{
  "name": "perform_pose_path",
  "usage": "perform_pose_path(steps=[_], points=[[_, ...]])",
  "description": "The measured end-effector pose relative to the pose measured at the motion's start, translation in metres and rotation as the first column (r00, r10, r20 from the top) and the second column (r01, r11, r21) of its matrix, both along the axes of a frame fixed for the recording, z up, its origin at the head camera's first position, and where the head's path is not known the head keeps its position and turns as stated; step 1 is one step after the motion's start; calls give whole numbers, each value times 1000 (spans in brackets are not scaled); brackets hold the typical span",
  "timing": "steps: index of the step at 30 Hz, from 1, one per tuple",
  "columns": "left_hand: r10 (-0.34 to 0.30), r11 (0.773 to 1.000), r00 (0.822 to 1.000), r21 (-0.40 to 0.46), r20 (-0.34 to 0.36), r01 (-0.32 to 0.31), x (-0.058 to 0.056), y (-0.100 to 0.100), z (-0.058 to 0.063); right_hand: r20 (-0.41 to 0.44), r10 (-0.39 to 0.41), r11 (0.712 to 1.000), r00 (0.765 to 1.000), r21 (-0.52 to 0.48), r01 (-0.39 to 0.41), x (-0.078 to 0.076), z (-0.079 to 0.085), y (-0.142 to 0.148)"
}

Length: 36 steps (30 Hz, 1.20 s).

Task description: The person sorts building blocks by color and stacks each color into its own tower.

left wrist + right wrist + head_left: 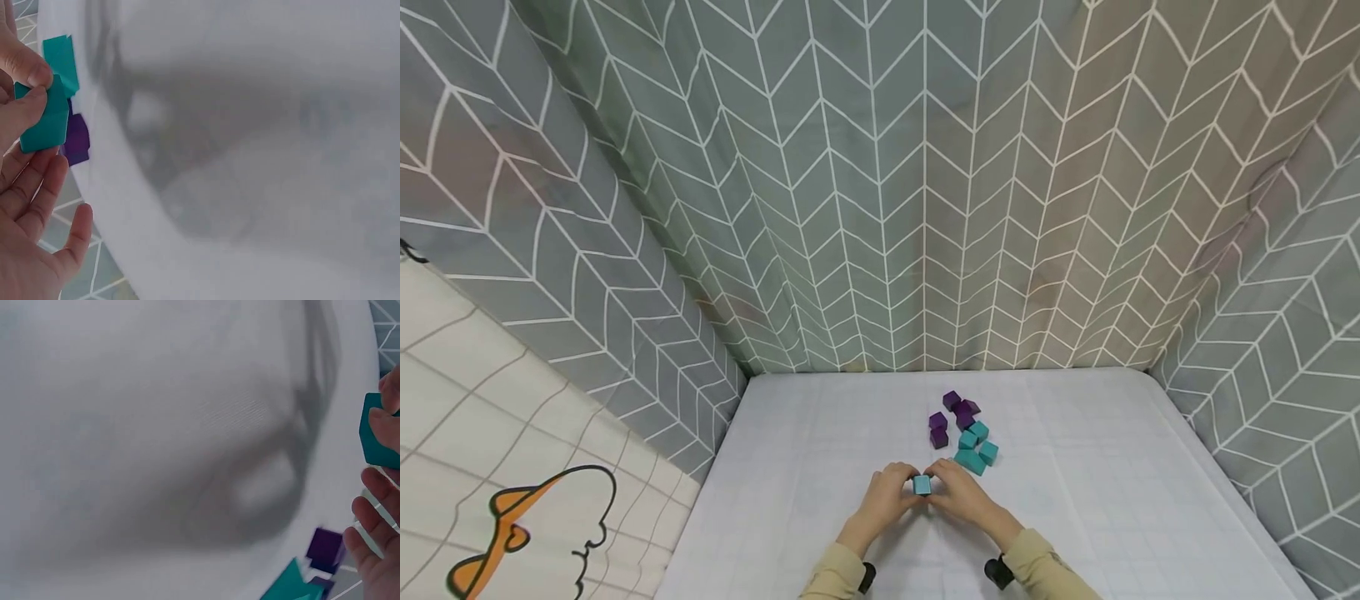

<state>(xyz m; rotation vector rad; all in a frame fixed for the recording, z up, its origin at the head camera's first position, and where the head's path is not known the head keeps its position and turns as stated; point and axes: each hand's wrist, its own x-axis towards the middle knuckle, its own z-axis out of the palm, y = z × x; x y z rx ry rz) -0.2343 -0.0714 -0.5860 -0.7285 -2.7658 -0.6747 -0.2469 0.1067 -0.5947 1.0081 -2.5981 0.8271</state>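
Observation:
Between the two hands a small teal block (922, 485) is held above the white table. My left hand (883, 498) pinches it from the left, and my right hand (964, 495) grips it from the right. In the left wrist view, thumbs press on the near face of the teal block (47, 128), while the little finger of the left hand (37, 231) sticks out. The right wrist view catches only part of the same teal block (373, 444), with the right thumb on it and other fingers of the right hand (382, 562) spread below.
Beyond the right hand lies a group of loose teal blocks (988, 452), some touching. Several purple blocks (938, 422) are scattered just behind and left of them. The white table (790, 450) is bordered by patterned curtains (887, 208) at the back and sides.

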Motion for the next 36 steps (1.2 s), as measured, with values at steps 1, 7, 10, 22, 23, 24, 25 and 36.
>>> perform_pose_path(steps=[1,7,10,22,23,24,25,36], points=[[-5,1000,1000,12,4,5,0,-3,2,-3,2,1000,1000,-3,-2,0,2,-2],[-33,997,999,63,-10,34,5,-20,9,-12,20,999,1000,-33,-20,6,12,-16],[-39,997,999,61,-14,40,8,-27,11,2,31,999,1000,-37,-31,8,15,-23],[-80,987,995,147,56,71,23,-50,7,78,64,998,995,-22,-63,18,7,-42],[-82,986,994,153,70,70,25,-52,6,86,66,998,994,-22,-64,19,6,-43],[-86,985,993,157,79,72,26,-53,4,89,69,998,994,-19,-67,21,4,-44],[-88,984,992,160,88,74,28,-54,2,86,72,997,994,-16,-71,22,2,-45],[-99,982,975,179,200,63,44,-64,-13,145,95,995,985,-1,-96,39,-14,-53]])
